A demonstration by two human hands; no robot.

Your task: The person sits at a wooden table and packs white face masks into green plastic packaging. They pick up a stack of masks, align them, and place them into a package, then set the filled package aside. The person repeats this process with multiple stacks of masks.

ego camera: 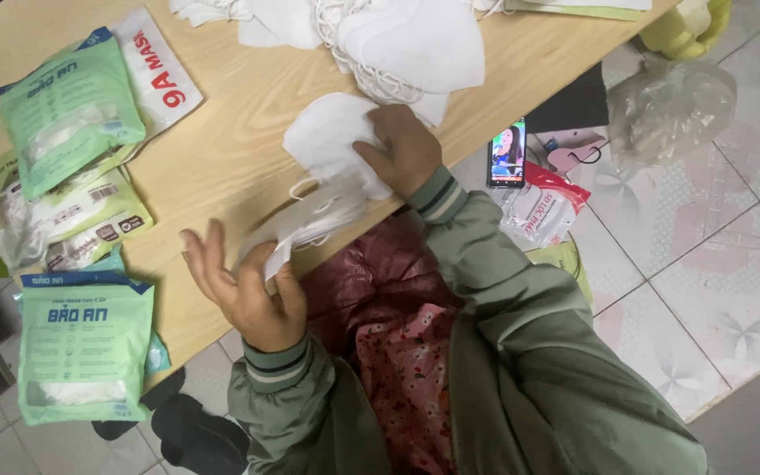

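Note:
My left hand [244,295] sits at the near edge of the wooden table [222,149], palm up, with thumb and fingers pinching the end of a stack of white face masks [305,224] with ear loops. My right hand [406,149] rests knuckles up on the topmost white mask [327,136], pressing it onto the same stack. Both arms wear grey-green sleeves with striped cuffs. A red floral cloth [406,369] covers my lap below.
A loose pile of white masks [398,44] lies at the table's far side. Green and white sealed mask packs [68,105] [85,347] lie at the left. A lit phone [507,154], a red-white packet [543,211] and a clear plastic bag [670,105] lie on the tiled floor at the right. Dark slippers [195,431] lie below.

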